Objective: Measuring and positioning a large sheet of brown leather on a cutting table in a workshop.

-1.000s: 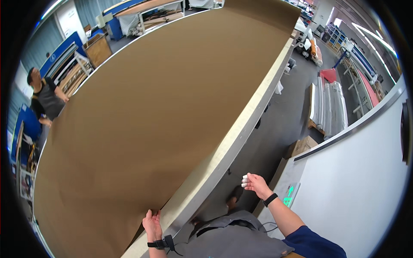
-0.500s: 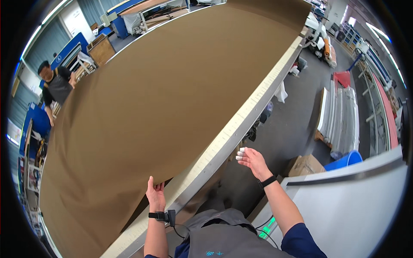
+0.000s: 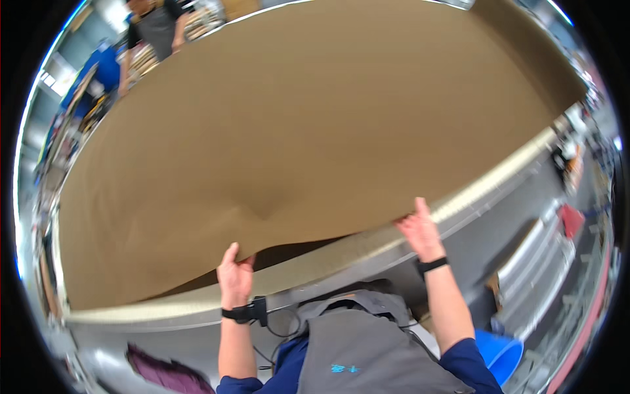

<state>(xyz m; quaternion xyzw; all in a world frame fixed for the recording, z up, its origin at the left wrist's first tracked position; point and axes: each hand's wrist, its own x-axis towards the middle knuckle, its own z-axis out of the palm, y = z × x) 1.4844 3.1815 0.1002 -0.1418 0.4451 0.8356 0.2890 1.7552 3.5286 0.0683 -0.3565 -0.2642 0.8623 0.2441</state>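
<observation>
A wide sheet of brown fabric [image 3: 315, 125] covers a long table, its near edge lifted and wavy in front of me. My left hand [image 3: 235, 279] pinches that edge, thumb on top and fingers underneath, and a dark gap shows under the raised cloth beside it. Farther right, my right hand [image 3: 422, 233] is closed at the same edge with its thumb on top; its fingertips are partly hidden by the cloth. Both wrists wear black bands.
The pale table rim [image 3: 367, 253] runs along my front. Across the table at the far left a co-worker [image 3: 157, 33] has hands at the fabric's far edge. A blue bin [image 3: 502, 354] and long wrapped pieces [image 3: 538, 282] stand to my right. Purple cloth [image 3: 167, 373] lies low at left.
My right hand has come from open air to the fabric's near edge. My left hand keeps its hold. The view has turned left, and the raised edge has opened a longer gap.
</observation>
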